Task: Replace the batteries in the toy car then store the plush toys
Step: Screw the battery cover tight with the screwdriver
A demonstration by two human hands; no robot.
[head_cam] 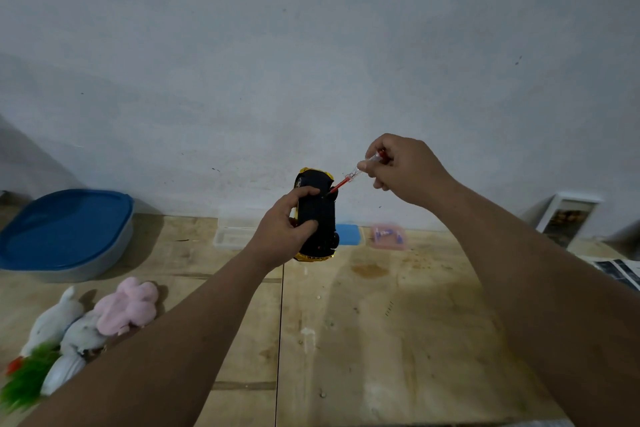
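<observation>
My left hand (284, 229) grips a yellow toy car (317, 215), held up off the table with its black underside facing me. My right hand (401, 168) pinches a small screwdriver (349, 177) with a clear handle and red shaft. Its tip touches the car's underside near the upper end. Several plush toys lie at the near left of the table: a pink one (126, 305), white ones (57, 319) and a green tufted one (29, 378).
A grey tub with a blue lid (65, 229) stands at the back left. Behind the car are a clear plastic box (232, 234), a blue flat item (349, 234) and a small pink case (388, 236). Papers and a framed picture (568, 215) sit at right on the wooden table (381, 322).
</observation>
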